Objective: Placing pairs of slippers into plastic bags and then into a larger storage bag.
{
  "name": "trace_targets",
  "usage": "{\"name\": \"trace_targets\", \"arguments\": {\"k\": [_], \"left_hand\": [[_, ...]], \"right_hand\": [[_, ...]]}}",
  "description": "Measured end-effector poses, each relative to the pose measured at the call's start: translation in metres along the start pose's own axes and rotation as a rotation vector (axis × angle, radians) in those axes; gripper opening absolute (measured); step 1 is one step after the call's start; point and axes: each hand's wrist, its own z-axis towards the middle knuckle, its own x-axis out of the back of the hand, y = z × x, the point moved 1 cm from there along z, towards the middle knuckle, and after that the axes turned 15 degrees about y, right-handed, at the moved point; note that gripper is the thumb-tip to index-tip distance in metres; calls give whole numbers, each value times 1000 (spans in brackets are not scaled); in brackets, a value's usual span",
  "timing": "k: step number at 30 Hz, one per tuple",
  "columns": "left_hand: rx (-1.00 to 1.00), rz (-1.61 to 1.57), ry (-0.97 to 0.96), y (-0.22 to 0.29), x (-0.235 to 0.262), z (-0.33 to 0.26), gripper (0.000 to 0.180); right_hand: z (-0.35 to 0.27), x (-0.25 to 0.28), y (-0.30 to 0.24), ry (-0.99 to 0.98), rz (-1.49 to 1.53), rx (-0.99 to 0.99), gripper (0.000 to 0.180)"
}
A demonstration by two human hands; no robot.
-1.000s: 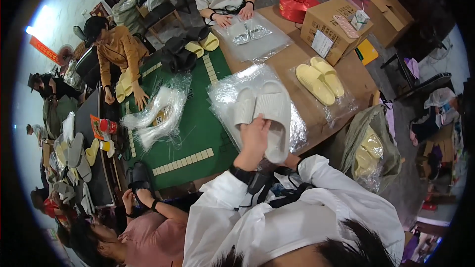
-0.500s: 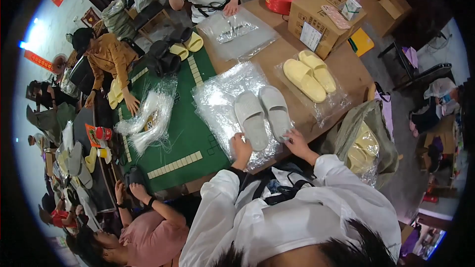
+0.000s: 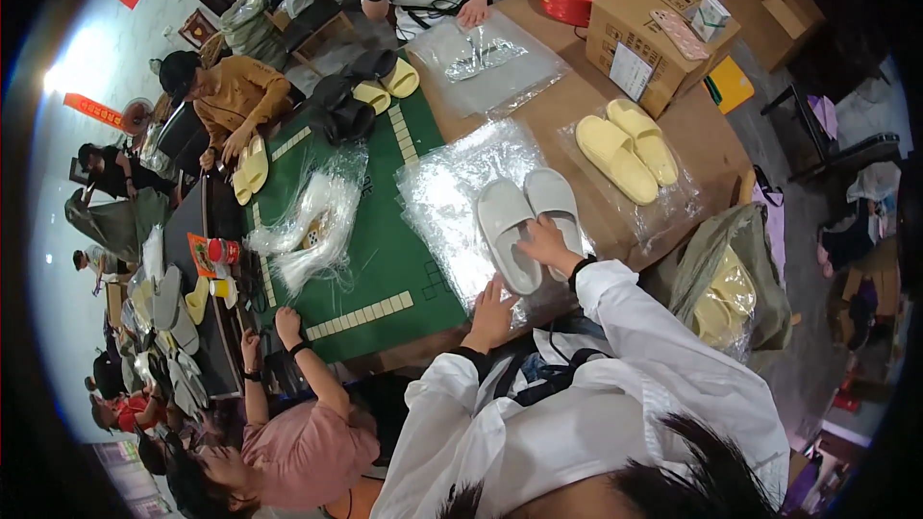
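Looking down, you've got two grey slippers [image 3: 527, 221] lying side by side on a stack of clear plastic bags [image 3: 452, 197], on the brown tabletop [image 3: 567, 106] right in front of you. Your right hand [image 3: 545, 242] rests on their near ends, fingers spread, not gripping anything. Your left hand [image 3: 493, 312] lies flat and open on the bags' near edge. Further right sit two yellow slippers [image 3: 627, 149] on another clear bag, one cardboard box [image 3: 654, 38] behind them

Both my arms reach forward in white sleeves: left hand [image 3: 492, 312] flat, fingers spread, right hand [image 3: 546, 242] palm-down, a bit further out.
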Motion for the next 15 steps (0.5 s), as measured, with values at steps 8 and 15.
{"name": "trace_targets", "arguments": {"k": [8,15], "left_hand": [[13,205,-190,30,24,15,44],[126,325,-47,16,0,24,61]], "right_hand": [[-21,54,60,77,627,-11,32],[-54,143,49,-304,754,-237,26]]}}
